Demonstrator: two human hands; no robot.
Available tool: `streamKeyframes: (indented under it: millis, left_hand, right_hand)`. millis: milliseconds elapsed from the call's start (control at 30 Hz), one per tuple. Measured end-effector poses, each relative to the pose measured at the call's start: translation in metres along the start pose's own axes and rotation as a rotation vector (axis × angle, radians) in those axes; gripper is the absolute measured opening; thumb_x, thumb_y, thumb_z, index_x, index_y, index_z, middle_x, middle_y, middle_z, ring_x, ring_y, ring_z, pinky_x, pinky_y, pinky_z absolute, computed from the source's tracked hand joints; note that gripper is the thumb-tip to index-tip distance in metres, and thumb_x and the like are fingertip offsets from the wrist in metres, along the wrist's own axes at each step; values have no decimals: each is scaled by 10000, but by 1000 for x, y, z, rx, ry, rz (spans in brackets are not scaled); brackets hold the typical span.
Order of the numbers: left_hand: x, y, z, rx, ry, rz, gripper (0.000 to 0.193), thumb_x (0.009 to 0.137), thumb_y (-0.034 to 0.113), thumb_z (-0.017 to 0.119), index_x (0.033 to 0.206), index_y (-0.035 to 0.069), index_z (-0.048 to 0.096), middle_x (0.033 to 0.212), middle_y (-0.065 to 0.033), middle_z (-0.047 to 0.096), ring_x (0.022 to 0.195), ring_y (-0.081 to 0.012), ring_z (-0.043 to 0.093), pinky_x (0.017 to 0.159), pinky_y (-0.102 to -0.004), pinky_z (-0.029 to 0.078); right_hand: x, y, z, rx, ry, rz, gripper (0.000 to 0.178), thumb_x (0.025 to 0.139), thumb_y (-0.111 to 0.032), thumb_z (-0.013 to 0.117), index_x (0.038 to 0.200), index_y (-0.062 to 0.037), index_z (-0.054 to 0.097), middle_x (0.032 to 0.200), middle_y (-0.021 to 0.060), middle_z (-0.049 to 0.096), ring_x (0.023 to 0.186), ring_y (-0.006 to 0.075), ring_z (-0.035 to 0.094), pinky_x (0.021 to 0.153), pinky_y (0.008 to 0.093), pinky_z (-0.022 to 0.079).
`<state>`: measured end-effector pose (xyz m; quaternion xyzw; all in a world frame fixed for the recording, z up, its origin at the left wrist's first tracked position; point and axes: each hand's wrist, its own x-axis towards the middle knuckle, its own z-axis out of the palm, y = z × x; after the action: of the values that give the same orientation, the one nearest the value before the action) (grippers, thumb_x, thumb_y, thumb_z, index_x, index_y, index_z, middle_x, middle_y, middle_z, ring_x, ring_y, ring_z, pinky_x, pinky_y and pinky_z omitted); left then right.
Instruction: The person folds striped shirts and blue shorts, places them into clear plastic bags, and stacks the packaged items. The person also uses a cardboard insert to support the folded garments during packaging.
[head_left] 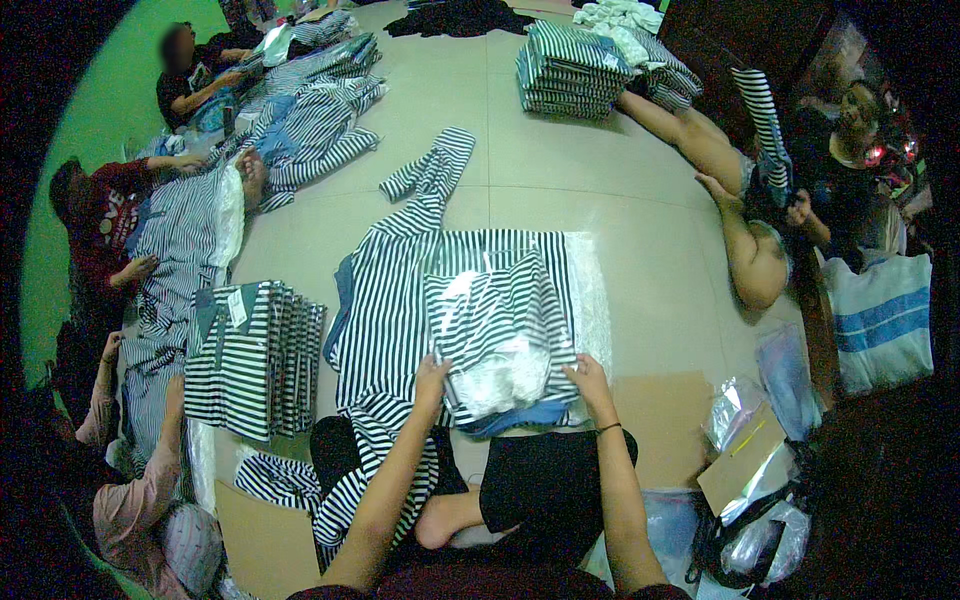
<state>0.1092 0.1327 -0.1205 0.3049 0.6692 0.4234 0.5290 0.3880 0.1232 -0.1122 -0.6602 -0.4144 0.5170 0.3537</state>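
Note:
In front of my crossed legs lies a striped black-and-white shirt in a shiny clear plastic bag [490,300]. My left hand [431,385] pinches the bag's near left edge. My right hand [588,380] has its fingers closed at the near right edge. White glare and crumpled film cover the bag's near half. Blue denim cloth [525,418] shows just below it. Beneath and to the left, an unfolded striped shirt [385,290] is spread flat, one sleeve stretching away from me.
On my left stands a stack of folded, bagged striped shirts [245,360]; another stack [570,70] is at the far right. People sit along the left wall with striped garments, and one more sits at the right. Cardboard [660,425] and loose plastic bags [735,410] lie to my right.

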Motion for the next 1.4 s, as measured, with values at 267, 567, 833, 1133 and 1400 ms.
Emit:
streamKeyframes:
  millis: [267, 567, 833, 1133, 1400]
  left_hand:
    - [22, 10, 14, 835, 274, 774, 574, 751, 202, 478, 1222, -37, 254, 1273, -249, 202, 1181, -360, 199, 966, -440, 156]
    - [32, 21, 35, 1193, 93, 580, 606, 743, 283, 446, 1230, -24, 257, 1288, -271, 145, 1208, -390, 104, 946, -515, 91]
    - [92, 34, 49, 1187, 212, 581, 660, 751, 416, 461, 1259, 50, 251, 1310, -249, 95, 1204, -402, 96, 925, -546, 111]
    - [49, 11, -16, 285, 290, 263, 645, 723, 142, 574, 1197, -83, 198, 1137, -259, 321, 1018, -313, 394, 860, -345, 345]
    - [4, 3, -28, 399, 103, 267, 612, 615, 24, 631, 1141, -11, 321, 860, -157, 507, 782, -246, 504, 708, -322, 416]
  right_hand:
    - [15, -50, 46, -582, 410, -611, 599, 766, -208, 489, 1242, 24, 210, 1268, 243, 218, 1186, 362, 196, 980, 383, 175]
    - [61, -51, 72, -925, 191, -465, 598, 783, -377, 440, 1241, -31, 271, 1301, 165, 230, 1175, 321, 254, 952, 468, 168]
    - [129, -50, 91, -1104, 101, -283, 628, 801, -438, 371, 1281, -72, 195, 1342, 116, 146, 1223, 287, 168, 955, 498, 142]
    - [47, -34, 17, -702, 185, -75, 258, 794, -189, 451, 960, 5, 487, 920, 201, 522, 865, 334, 504, 738, 376, 411]
    - [-4, -19, 21, -406, 107, -215, 235, 795, -213, 476, 837, 13, 518, 749, 193, 564, 701, 327, 545, 613, 367, 431]
